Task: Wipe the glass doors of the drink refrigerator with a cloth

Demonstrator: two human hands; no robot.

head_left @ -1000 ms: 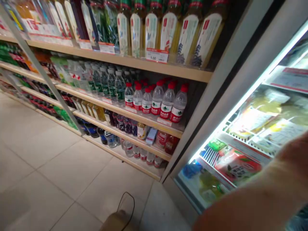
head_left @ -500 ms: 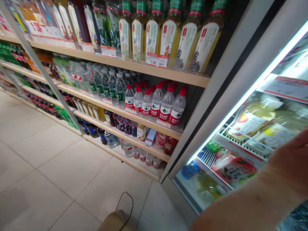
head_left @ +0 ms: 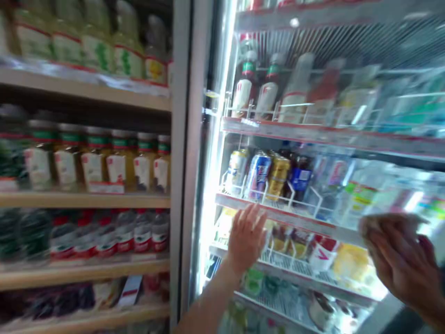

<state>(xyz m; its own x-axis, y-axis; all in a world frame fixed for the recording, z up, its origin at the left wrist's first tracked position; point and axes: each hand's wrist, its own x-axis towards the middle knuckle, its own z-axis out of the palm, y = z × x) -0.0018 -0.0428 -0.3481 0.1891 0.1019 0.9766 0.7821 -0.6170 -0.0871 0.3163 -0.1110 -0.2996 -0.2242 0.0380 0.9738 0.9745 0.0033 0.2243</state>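
Fridge: silver frame, bright light strip, drinks inside. Left hand before lower shelves, fingers extended, nothing gripped; contact unclear. Right hand clamped on cloth: brownish, crumpled, blurry, in front of fridge's right side.

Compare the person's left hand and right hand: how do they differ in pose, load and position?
The left hand is open, fingers extended upward; the right hand is curled around what looks like a crumpled cloth. The left hand is nearer the bright light strip; the right hand is farther from it. Both are bare and raised before the fridge.
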